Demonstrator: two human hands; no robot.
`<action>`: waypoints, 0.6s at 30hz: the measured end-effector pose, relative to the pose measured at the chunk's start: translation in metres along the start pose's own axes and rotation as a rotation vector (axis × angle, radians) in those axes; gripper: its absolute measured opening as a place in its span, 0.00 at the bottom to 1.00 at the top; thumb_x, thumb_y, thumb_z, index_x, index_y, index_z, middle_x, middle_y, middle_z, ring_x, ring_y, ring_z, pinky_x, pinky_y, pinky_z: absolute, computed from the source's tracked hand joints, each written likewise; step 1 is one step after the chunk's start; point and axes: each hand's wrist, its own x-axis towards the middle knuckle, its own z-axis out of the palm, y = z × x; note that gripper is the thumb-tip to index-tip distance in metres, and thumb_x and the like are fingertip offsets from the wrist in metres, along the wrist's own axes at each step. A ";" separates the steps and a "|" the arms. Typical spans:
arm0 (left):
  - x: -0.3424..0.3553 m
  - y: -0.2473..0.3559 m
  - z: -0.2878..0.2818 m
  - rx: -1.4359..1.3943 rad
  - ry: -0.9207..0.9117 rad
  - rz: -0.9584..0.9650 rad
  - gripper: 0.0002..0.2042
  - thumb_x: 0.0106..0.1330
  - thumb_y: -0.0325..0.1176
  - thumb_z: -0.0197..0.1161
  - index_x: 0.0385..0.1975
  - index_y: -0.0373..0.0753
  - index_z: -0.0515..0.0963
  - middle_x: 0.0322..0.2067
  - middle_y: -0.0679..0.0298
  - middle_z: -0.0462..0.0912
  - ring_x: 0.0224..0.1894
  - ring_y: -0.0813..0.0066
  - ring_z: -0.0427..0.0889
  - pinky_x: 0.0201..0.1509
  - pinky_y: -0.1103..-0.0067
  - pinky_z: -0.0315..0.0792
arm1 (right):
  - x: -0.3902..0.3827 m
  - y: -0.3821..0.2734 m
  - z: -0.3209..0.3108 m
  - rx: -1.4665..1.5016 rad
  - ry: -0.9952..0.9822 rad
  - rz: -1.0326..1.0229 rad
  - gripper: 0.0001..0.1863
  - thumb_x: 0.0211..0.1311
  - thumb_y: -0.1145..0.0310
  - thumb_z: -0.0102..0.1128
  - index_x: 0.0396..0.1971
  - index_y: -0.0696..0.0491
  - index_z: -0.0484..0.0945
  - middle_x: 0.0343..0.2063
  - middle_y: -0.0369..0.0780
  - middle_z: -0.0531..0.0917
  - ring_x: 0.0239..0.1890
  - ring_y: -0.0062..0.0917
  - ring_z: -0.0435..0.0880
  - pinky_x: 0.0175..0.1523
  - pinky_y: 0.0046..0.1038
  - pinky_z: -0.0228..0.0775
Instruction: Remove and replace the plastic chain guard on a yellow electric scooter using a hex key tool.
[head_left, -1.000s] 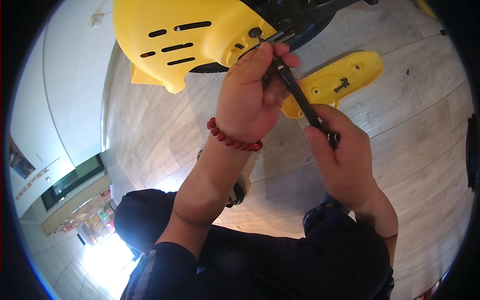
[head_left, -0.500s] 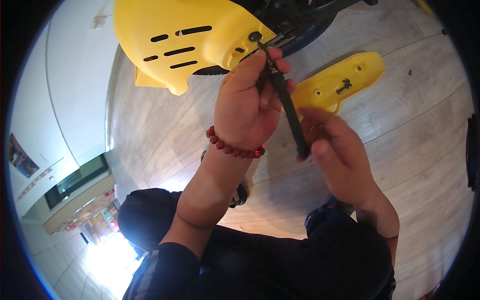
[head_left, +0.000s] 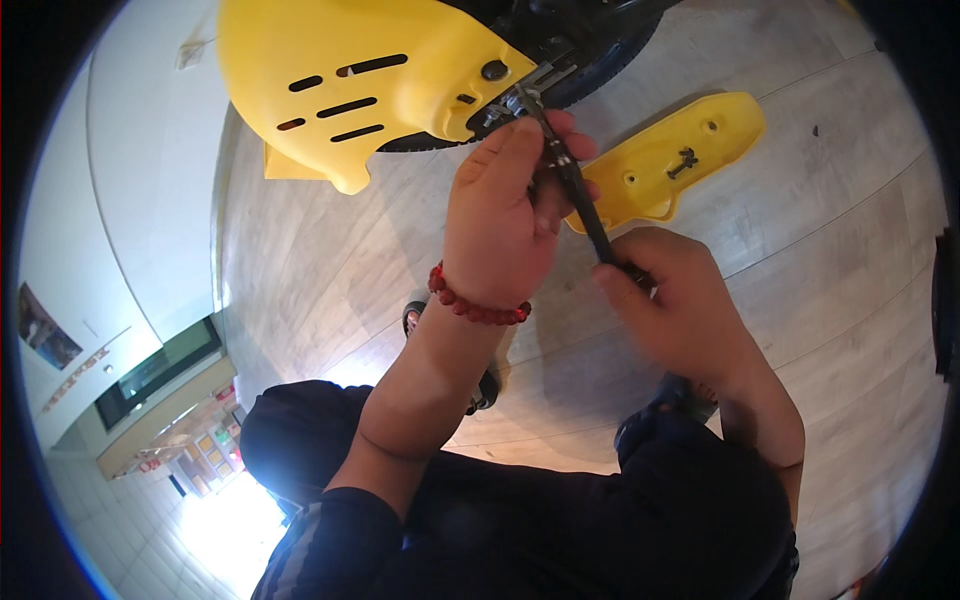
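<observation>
A long, thin black screwdriver (head_left: pixel 580 188) slants between my hands. My left hand (head_left: pixel 505 200), with a red bead bracelet (head_left: pixel 478 313) at the wrist, is closed around its upper part near the tip. My right hand (head_left: pixel 675 305) is closed on its lower end. The tip lies just off the lower edge of a yellow slotted panel (head_left: pixel 350 75), in front of metal parts by a black wheel; whether it touches them I cannot tell. A round dark recess (head_left: pixel 494 70) shows in the panel near the tip.
A loose yellow cover (head_left: pixel 740 125) lies on the wood-look floor to the right, with several small dark screws (head_left: pixel 684 163) on it. A black tire (head_left: pixel 620 70) curves behind the panel. White cabinets (head_left: pixel 150 130) stand at the left.
The screwdriver's tip has left the dark recess and moved down and slightly right, off the panel. My right hand, blurred and looser before, now grips the lower end.
</observation>
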 end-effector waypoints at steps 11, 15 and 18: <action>0.007 -0.031 0.016 0.613 -0.267 0.060 0.10 0.67 0.31 0.49 0.39 0.32 0.74 0.36 0.58 0.80 0.28 0.81 0.77 0.39 0.82 0.74 | -0.016 0.051 -0.032 0.224 0.034 0.044 0.11 0.61 0.64 0.52 0.31 0.57 0.74 0.20 0.35 0.73 0.21 0.21 0.70 0.29 0.23 0.63; 0.010 -0.033 0.021 0.736 -0.296 0.048 0.09 0.67 0.31 0.50 0.36 0.32 0.74 0.33 0.60 0.79 0.37 0.77 0.78 0.40 0.82 0.74 | -0.023 0.052 -0.041 0.685 -0.136 0.233 0.15 0.66 0.57 0.45 0.30 0.55 0.72 0.17 0.31 0.68 0.18 0.17 0.65 0.28 0.21 0.63; 0.006 -0.042 0.029 0.653 -0.261 0.082 0.09 0.67 0.32 0.50 0.34 0.33 0.74 0.31 0.61 0.78 0.34 0.78 0.78 0.40 0.81 0.73 | -0.028 0.048 -0.037 0.903 -0.177 0.304 0.17 0.67 0.55 0.43 0.27 0.53 0.70 0.16 0.30 0.67 0.16 0.16 0.64 0.27 0.21 0.63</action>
